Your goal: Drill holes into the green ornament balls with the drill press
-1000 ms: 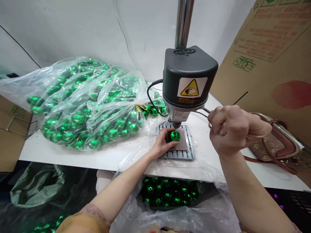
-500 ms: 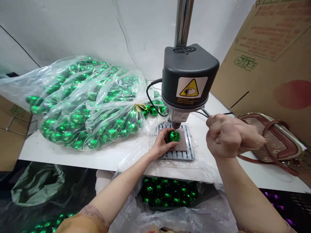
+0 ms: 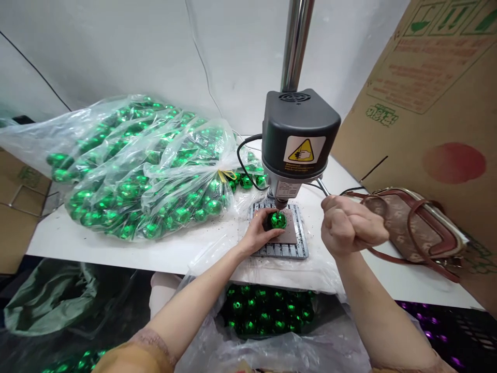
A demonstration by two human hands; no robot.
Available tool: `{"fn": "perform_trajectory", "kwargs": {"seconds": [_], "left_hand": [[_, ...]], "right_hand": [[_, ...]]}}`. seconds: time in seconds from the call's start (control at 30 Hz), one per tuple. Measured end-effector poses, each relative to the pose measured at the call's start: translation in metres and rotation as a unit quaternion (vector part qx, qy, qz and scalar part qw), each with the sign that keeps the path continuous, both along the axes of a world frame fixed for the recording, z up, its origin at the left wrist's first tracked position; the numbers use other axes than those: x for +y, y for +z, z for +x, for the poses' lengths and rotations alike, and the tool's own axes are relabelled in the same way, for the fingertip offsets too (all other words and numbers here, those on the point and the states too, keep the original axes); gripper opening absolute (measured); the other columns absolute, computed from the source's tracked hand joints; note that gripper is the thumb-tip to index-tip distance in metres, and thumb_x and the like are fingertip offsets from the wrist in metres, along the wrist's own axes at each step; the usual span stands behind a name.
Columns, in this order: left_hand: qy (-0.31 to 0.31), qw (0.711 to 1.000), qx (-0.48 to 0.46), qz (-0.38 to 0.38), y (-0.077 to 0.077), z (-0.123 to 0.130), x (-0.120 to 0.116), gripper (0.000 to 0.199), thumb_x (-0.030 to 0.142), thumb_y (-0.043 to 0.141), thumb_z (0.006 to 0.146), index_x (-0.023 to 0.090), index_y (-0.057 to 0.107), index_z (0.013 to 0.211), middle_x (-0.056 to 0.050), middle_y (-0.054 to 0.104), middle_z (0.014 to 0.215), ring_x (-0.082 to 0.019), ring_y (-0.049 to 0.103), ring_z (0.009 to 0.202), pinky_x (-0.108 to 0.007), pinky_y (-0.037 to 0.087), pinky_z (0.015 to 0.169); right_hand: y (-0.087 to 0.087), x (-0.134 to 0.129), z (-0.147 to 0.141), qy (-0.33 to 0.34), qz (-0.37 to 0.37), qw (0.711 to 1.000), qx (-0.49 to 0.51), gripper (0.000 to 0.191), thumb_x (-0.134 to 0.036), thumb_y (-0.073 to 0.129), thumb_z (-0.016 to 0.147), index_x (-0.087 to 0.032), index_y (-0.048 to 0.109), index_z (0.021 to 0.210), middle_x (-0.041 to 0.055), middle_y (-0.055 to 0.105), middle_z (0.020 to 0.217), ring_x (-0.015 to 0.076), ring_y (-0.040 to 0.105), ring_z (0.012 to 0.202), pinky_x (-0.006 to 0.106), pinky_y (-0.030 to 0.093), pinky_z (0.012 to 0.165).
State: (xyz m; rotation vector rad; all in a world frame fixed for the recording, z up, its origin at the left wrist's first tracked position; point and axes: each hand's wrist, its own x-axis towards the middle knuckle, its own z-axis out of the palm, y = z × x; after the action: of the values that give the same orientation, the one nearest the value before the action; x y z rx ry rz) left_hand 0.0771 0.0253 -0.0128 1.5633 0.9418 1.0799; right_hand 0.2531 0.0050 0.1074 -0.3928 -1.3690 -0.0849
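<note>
While the left hand (image 3: 259, 234) pinches the green ball (image 3: 278, 220) on the drill's grey plate (image 3: 286, 249), directly under the bit, the right hand (image 3: 351, 226) is fisted round the lever, likely. Best: hold ball centred, fingers low, press slowly.

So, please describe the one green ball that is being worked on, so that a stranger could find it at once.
Find the dark drill machine on its steel pole at the middle of the white table. Directly under its tip, on the ridged grey plate, the left hand holds one green ball. All other green balls lie packed in clear plastic bags; this one sits bare and alone.
</note>
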Motion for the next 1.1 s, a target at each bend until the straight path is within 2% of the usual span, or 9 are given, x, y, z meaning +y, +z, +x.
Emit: {"fn": "perform_trajectory", "kwargs": {"seconds": [0.1, 0.27, 0.4, 0.5, 0.57, 0.63, 0.77, 0.93, 1.1], "left_hand": [[0.0, 1.0, -0.002, 0.001, -0.001, 0.002, 0.001, 0.059, 0.034, 0.084, 0.07, 0.021, 0.057, 0.122, -0.009, 0.063, 0.119, -0.027, 0.059, 0.114, -0.043, 0.046, 0.1], [0.048, 0.999, 0.001, 0.002, 0.009, 0.008, -0.003, 0.055, 0.032, 0.083, 0.07, 0.019, 0.058, 0.117, -0.008, 0.066, 0.11, -0.024, 0.063, 0.104, -0.04, 0.05, 0.093], [0.144, 0.979, 0.119, 0.083, 0.032, -0.004, -0.04, 0.044, 0.036, 0.081, 0.071, 0.019, 0.059, 0.105, -0.007, 0.065, 0.103, -0.023, 0.061, 0.098, -0.037, 0.049, 0.087], [-0.017, 0.957, 0.259, 0.13, 0.045, -0.025, -0.087, 0.047, 0.05, 0.079, 0.07, 0.02, 0.059, 0.101, -0.005, 0.065, 0.095, -0.021, 0.06, 0.086, -0.032, 0.047, 0.075], [-0.171, 0.908, 0.349, 0.158, 0.047, -0.041, -0.113, 0.054, 0.063, 0.076, 0.067, 0.02, 0.06, 0.097, -0.005, 0.064, 0.09, -0.022, 0.059, 0.082, -0.032, 0.044, 0.071], [-0.239, 0.869, 0.397, 0.171, 0.047, -0.053, -0.122, 0.055, 0.068, 0.072, 0.07, 0.021, 0.061, 0.096, -0.005, 0.064, 0.086, -0.023, 0.058, 0.081, -0.032, 0.043, 0.07], [-0.082, 0.906, 0.381, 0.164, 0.048, -0.06, -0.065, 0.023, 0.04, 0.051, 0.095, 0.021, 0.061, 0.102, -0.007, 0.065, 0.094, -0.022, 0.06, 0.087, -0.033, 0.046, 0.078], [0.172, 0.914, 0.342, 0.134, 0.048, -0.045, 0.071, 0.03, 0.006, 0.048, 0.084, 0.018, 0.062, 0.108, -0.014, 0.061, 0.108, -0.028, 0.057, 0.103, -0.042, 0.044, 0.096], [0.171, 0.924, 0.321, 0.118, 0.038, -0.035, 0.131, 0.042, -0.001, 0.063, 0.067, 0.018, 0.065, 0.104, -0.012, 0.057, 0.12, -0.03, 0.055, 0.111, -0.044, 0.043, 0.102]], "right_hand": [[0.011, -0.002, -0.005, 0.041, 0.026, 0.998, 0.042, 0.045, -0.008, 0.055, 0.078, -0.015, 0.024, 0.047, -0.0048, 0.032, 0.045, 0.0039, 0.035, 0.041, 0.024, 0.029, 0.043], [0.066, -0.002, -0.015, 0.041, -0.123, 0.98, 0.153, 0.047, -0.015, 0.057, 0.084, -0.016, 0.033, 0.043, -0.0061, 0.033, 0.038, 0.0026, 0.03, 0.036, 0.024, 0.02, 0.04], [0.09, 0.002, -0.015, 0.039, -0.179, 0.972, 0.145, 0.045, -0.018, 0.057, 0.085, -0.016, 0.038, 0.044, -0.007, 0.035, 0.038, 0.0016, 0.031, 0.036, 0.023, 0.022, 0.04], [0.089, 0.004, -0.014, 0.03, -0.175, 0.975, 0.136, 0.045, -0.018, 0.056, 0.086, -0.016, 0.038, 0.044, -0.0067, 0.035, 0.038, 0.0014, 0.031, 0.036, 0.023, 0.022, 0.04], [0.086, 0.005, -0.014, 0.026, -0.159, 0.977, 0.14, 0.046, -0.017, 0.056, 0.086, -0.016, 0.037, 0.044, -0.0061, 0.035, 0.038, 0.0018, 0.031, 0.035, 0.024, 0.021, 0.04], [0.085, 0.005, -0.015, 0.025, -0.15, 0.978, 0.143, 0.046, -0.015, 0.055, 0.086, -0.016, 0.036, 0.044, -0.0057, 0.033, 0.038, 0.0021, 0.032, 0.035, 0.024, 0.02, 0.04], [0.086, 0.006, -0.017, 0.024, -0.145, 0.978, 0.146, 0.046, -0.015, 0.054, 0.086, -0.016, 0.034, 0.044, -0.0058, 0.033, 0.038, 0.0026, 0.032, 0.035, 0.024, 0.019, 0.038], [0.086, 0.005, -0.017, 0.018, -0.143, 0.978, 0.148, 0.046, -0.015, 0.055, 0.086, -0.016, 0.035, 0.044, -0.0056, 0.034, 0.038, 0.0029, 0.033, 0.036, 0.025, 0.019, 0.039], [0.086, 0.005, -0.018, 0.015, -0.147, 0.978, 0.146, 0.046, -0.017, 0.056, 0.085, -0.017, 0.036, 0.044, -0.0056, 0.033, 0.038, 0.0036, 0.034, 0.036, 0.027, 0.02, 0.039]]}}
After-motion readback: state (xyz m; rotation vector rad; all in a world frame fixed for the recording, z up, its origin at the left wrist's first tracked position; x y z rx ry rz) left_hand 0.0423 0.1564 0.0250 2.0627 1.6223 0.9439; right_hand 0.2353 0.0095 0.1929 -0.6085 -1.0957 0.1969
